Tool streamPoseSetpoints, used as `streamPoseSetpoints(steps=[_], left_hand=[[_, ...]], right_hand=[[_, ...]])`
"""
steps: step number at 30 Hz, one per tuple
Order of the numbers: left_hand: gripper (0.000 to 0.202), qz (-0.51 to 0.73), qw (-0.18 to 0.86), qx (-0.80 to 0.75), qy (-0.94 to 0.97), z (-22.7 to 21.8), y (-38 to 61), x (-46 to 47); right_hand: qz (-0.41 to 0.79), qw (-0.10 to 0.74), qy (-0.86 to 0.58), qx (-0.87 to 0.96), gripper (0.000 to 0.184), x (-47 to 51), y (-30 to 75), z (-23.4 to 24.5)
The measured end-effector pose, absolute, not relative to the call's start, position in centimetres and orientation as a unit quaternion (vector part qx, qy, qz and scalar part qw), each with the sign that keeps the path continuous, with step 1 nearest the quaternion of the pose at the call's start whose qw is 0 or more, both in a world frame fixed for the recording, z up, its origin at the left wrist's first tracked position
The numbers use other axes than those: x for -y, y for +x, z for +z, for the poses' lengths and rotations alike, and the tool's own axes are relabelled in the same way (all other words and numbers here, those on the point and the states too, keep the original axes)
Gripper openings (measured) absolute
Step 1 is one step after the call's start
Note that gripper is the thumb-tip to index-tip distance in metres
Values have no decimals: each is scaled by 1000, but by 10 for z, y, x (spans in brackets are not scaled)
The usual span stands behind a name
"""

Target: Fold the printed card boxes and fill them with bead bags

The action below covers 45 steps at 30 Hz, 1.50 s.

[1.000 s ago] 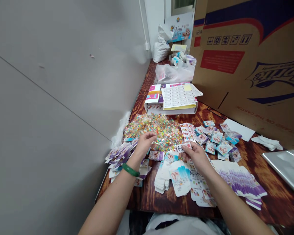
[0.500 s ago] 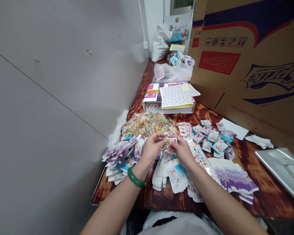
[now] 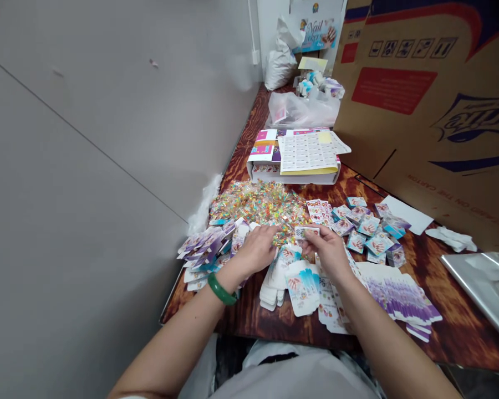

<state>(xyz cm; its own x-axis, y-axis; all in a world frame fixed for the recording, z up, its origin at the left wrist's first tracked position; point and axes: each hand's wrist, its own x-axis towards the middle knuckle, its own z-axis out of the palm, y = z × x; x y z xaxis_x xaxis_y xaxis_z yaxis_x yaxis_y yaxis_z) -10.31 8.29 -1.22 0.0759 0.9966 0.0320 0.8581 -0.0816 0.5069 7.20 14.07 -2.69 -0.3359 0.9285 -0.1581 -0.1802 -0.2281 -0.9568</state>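
Observation:
My right hand (image 3: 329, 250) pinches a small white sticker card (image 3: 306, 231) just in front of a heap of small colourful wrapped packets (image 3: 258, 206). My left hand (image 3: 258, 249), a green bangle (image 3: 221, 289) on its wrist, reaches down with curled fingers to the near edge of that heap, beside flat unfolded little cartons (image 3: 293, 280). What its fingers hold, if anything, is hidden. A loose stack of purple and white flat cartons (image 3: 203, 246) lies left of my left hand.
Folded small blue boxes (image 3: 368, 227) and a fanned row of purple cartons (image 3: 399, 296) lie on the right of the wooden table (image 3: 449, 327). A white box with printed sheets (image 3: 303, 160) sits behind the heap. A big cardboard carton (image 3: 432, 100) stands right; a grey wall runs left.
My hands were together at the card half a second ago. Now the left hand has dropped away to the edge of the heap, and the right keeps the card.

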Motion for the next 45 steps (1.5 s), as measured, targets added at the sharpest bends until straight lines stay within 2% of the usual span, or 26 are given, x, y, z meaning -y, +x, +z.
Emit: streamPoseSetpoints(steps=[3, 5, 10, 15, 18, 21, 24, 26, 31, 38, 43, 45], left_hand=[[41, 7, 98, -652, 752, -26, -109, -73], [35, -29, 69, -646, 760, -35, -110, -70], [32, 3, 57, -653, 755, -38, -116, -72], [37, 93, 107, -674, 725, -29, -124, -74], [34, 246, 213, -645, 691, -25, -121, -75], [34, 417, 444, -581, 539, -19, -112, -74], [40, 487, 647, -481, 335, -13, -101, -70], [40, 516, 688, -446, 249, -10, -94, -67], [31, 552, 687, -429, 199, -1, -81, -61], [21, 583, 662, -418, 216, 4, -73, -61], [22, 575, 642, -442, 248, 5, -74, -60], [22, 570, 621, -465, 271, 2, -73, -59]], right_hand=[[680, 427, -404, 438, 27, -145, 86, -29], [684, 438, -405, 419, 25, -146, 92, -29], [681, 441, -413, 414, 25, -145, 98, -26], [675, 443, -417, 417, 27, -148, 100, -24], [683, 425, -402, 437, 27, -146, 95, -17], [684, 400, -370, 485, 29, -141, 85, -6], [654, 386, -379, 529, 31, -139, 74, 4], [615, 368, -411, 563, 29, -140, 71, 5], [548, 272, -427, 666, 19, -149, 74, 0], [638, 212, -407, 619, 27, -140, 70, 13], [709, 83, -319, 624, 28, -139, 78, 17], [716, 56, -314, 621, 27, -139, 79, 15]])
